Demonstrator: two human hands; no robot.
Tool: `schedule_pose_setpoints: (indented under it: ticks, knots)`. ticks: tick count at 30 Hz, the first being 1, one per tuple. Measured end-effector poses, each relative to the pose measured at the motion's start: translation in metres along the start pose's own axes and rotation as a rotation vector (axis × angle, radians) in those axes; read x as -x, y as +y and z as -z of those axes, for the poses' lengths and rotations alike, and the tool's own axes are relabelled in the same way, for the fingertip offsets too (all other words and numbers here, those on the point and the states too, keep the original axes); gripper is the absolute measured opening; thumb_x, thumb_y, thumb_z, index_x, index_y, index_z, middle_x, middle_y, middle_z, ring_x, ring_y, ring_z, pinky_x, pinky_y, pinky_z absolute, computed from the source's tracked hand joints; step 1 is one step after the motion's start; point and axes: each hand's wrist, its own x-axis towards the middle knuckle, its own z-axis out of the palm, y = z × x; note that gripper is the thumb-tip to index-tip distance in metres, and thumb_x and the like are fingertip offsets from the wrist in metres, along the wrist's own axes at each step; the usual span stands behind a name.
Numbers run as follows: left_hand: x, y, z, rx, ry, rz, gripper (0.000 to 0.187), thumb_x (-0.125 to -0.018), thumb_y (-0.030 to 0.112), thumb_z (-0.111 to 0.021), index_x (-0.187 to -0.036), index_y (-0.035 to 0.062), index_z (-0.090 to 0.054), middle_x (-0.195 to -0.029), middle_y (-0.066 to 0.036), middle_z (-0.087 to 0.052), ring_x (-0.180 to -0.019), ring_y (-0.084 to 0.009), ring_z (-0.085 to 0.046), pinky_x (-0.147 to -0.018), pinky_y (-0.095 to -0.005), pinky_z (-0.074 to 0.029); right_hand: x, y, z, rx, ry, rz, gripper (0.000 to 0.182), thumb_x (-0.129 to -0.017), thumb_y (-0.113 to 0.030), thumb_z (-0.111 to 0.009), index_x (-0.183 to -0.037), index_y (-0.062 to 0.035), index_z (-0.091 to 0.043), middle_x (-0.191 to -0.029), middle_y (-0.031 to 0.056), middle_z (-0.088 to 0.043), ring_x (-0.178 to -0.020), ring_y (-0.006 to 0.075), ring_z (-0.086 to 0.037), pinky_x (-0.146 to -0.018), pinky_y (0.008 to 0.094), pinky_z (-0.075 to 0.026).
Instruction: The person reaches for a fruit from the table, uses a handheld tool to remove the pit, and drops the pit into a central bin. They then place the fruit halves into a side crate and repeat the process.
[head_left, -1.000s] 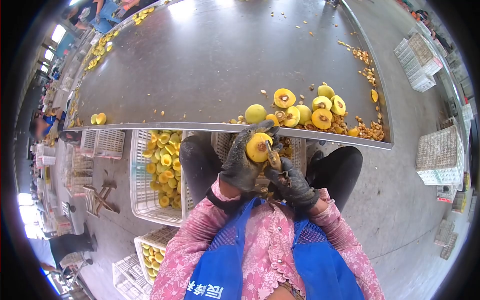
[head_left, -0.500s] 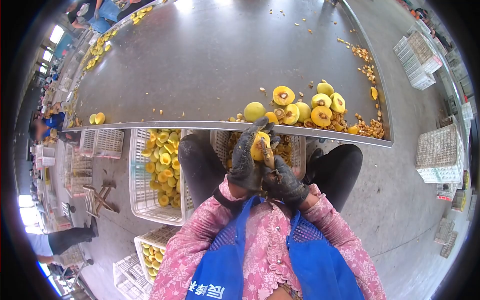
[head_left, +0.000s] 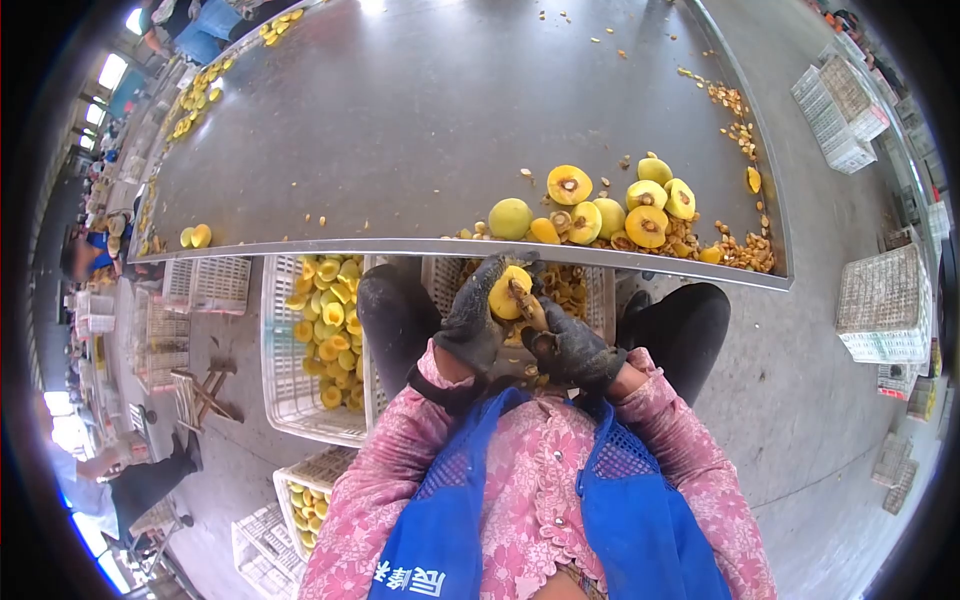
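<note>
My left hand (head_left: 470, 322), in a dark dirty glove, grips a yellow peach half (head_left: 505, 298) with its cut face turned up. My right hand (head_left: 575, 352), gloved likewise, is closed round the brownish handle of a small pitting tool (head_left: 534, 313). The tool's end touches the middle of the cut face; its exact shape is hard to make out. Both hands are above a crate (head_left: 600, 310) between my knees, which holds yellow-brown pieces. Just beyond, halved peaches (head_left: 569, 185) and whole-looking ones (head_left: 510, 218) lie at the table's near edge.
The metal table (head_left: 420, 130) has a raised rim. Loose pits (head_left: 742, 252) are scattered along its right side. A white crate of peach halves (head_left: 330, 420) stands left of my knee. Stacked crates (head_left: 880, 310) stand at right, a wooden stool (head_left: 203, 395) at left. Other people are at the far left.
Both hands have come slightly down toward my body, with the peach half and the tool still in them. At lower left, another person's arm and legs have shifted.
</note>
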Motion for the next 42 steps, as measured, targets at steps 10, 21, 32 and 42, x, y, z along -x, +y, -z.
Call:
schedule_pose_setpoints:
  ticks: [10,21,32,42]
  knots:
    - [-0.005,-0.035,-0.001,0.479,0.263,0.206,0.036,-0.089,0.009,-0.047,-0.124,0.0007,-0.044,-0.116,-0.01,-0.053,-0.105,-0.0187,-0.053,-0.09,-0.0299,-0.043,-0.008,0.009,-0.015,-0.358,-0.111,-0.094,0.03,-0.081,-0.007,-0.052,-0.11,-0.0007,-0.047,-0.092,0.0158,-0.055,-0.085,0.022,-0.055,-0.073,0.0335,-0.045]
    - [0.004,-0.013,0.029,0.013,-0.077,0.085,0.048,-0.08,-0.012,-0.05,-0.126,0.0014,-0.041,-0.121,-0.011,-0.05,-0.111,-0.0193,-0.049,-0.095,-0.0321,-0.042,-0.009,0.02,-0.02,-0.119,-0.105,-0.11,0.025,-0.082,-0.016,-0.053,-0.102,-0.0021,-0.046,-0.083,0.0237,-0.057,-0.077,0.0402,-0.056,-0.067,0.0438,-0.044]
    - [0.008,-0.084,0.005,0.233,0.412,0.126,0.031,-0.091,0.021,-0.046,-0.113,-0.0003,-0.053,-0.104,-0.009,-0.058,-0.094,-0.0172,-0.056,-0.084,-0.029,-0.045,-0.014,-0.01,-0.014,-0.783,-0.249,-0.459,0.02,-0.084,-0.015,-0.056,-0.099,-0.0036,-0.05,-0.077,0.0049,-0.058,-0.059,0.0128,-0.054,-0.052,0.0265,-0.044]
    - [0.011,-0.039,0.01,0.305,0.291,0.047,0.033,-0.093,0.014,-0.043,-0.122,-0.0011,-0.046,-0.11,-0.009,-0.055,-0.103,-0.0184,-0.052,-0.091,-0.0308,-0.044,-0.015,0.003,-0.015,-0.799,-0.22,-0.468,0.017,-0.085,-0.012,-0.055,-0.098,-0.0043,-0.049,-0.077,0.0035,-0.057,-0.056,0.0083,-0.052,-0.047,0.0237,-0.042]
